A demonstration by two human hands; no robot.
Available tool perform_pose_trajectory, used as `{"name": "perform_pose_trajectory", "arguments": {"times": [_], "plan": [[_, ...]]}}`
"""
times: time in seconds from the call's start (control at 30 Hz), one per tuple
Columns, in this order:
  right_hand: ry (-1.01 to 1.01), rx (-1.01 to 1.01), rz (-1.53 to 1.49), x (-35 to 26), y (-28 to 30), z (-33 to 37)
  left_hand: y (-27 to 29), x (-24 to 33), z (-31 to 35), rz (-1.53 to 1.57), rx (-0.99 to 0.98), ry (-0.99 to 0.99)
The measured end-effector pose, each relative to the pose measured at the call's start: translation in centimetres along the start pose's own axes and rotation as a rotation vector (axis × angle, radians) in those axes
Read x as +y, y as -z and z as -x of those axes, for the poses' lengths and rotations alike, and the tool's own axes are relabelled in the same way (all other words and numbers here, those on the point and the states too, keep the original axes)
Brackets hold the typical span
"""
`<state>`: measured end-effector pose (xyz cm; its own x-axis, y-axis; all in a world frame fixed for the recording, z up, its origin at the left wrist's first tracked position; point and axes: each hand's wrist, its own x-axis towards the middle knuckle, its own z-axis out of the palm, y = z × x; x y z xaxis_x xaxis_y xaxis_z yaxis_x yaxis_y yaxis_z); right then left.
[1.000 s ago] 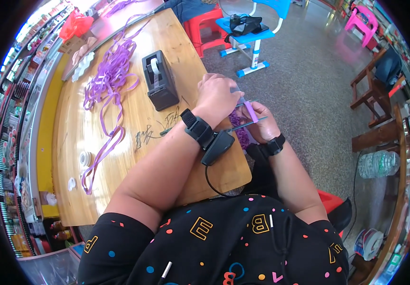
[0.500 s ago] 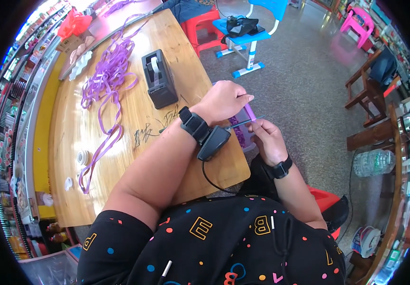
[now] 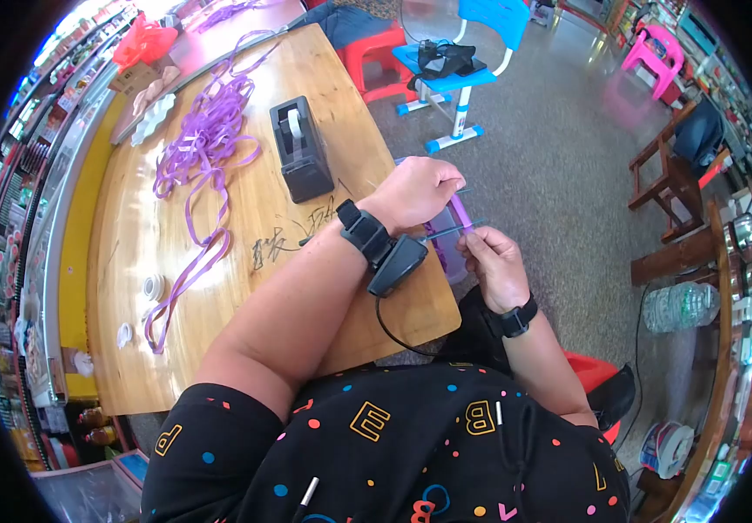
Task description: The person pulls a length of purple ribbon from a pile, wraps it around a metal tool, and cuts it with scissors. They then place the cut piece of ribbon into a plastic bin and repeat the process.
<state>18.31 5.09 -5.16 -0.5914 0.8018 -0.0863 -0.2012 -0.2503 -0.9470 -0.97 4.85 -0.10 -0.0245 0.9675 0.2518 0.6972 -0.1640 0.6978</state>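
Observation:
My left hand [image 3: 420, 189] reaches over the table's right edge, thumb and fingers pinched at the upper end of a short purple ribbon strip [image 3: 460, 212]. Below it, my right hand [image 3: 495, 261] pinches the strip's lower end. A thin, dark teal rod [image 3: 446, 233] crosses the strip near my right fingertips, and another short teal piece shows by my left fingertips; I cannot make out what they belong to. Partly hidden under my left wrist is a pale purple container [image 3: 456, 266] with purple pieces. A long tangle of purple ribbon [image 3: 210, 131] lies on the table.
A black tape dispenser [image 3: 302, 150] stands on the wooden table [image 3: 306, 61], with a white roll [image 3: 153, 287] at the left. Beyond are a blue chair [image 3: 446, 78] and a red stool [image 3: 376, 61]. A shelf of goods [image 3: 19, 227] runs along the left.
Both hands stay at the strip, with small shifts of the fingers. More of the teal rod shows now, and a teal tip has appeared by my left fingertips. The view has shifted slightly.

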Motion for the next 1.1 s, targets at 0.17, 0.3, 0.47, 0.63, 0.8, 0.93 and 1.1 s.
{"name": "perform_pose_trajectory", "arguments": {"times": [0.17, 0.3, 0.47, 0.63, 0.8, 0.93, 1.1], "plan": [[0.015, -0.005, 0.028, -0.7, -0.4, -0.4, 0.2, 0.2, -0.1, -0.011, 0.075, -0.017], [-0.023, 0.028, 0.055, -1.0, -1.0, -0.6, 0.6, 0.8, 1.3, -0.033, 0.194, -0.301], [-0.01, 0.101, 0.165, -2.2, -0.7, -0.1, 0.0, 3.0, 3.6, -0.166, 0.045, -0.57], [0.036, 0.123, 0.228, -2.4, -1.7, 0.1, -0.3, 2.6, 4.4, -0.237, 0.087, -0.472], [0.032, 0.143, 0.253, -2.4, -1.7, -0.3, -0.7, 2.5, 4.4, -0.317, 0.096, -0.434], [0.006, 0.11, 0.245, -3.2, -1.4, -0.1, -0.7, 2.5, 4.4, -0.346, 0.112, -0.448], [0.151, 0.115, 0.375, -5.1, -1.7, 0.0, -0.9, 2.7, 4.4, -0.358, 0.122, -0.455]]}}
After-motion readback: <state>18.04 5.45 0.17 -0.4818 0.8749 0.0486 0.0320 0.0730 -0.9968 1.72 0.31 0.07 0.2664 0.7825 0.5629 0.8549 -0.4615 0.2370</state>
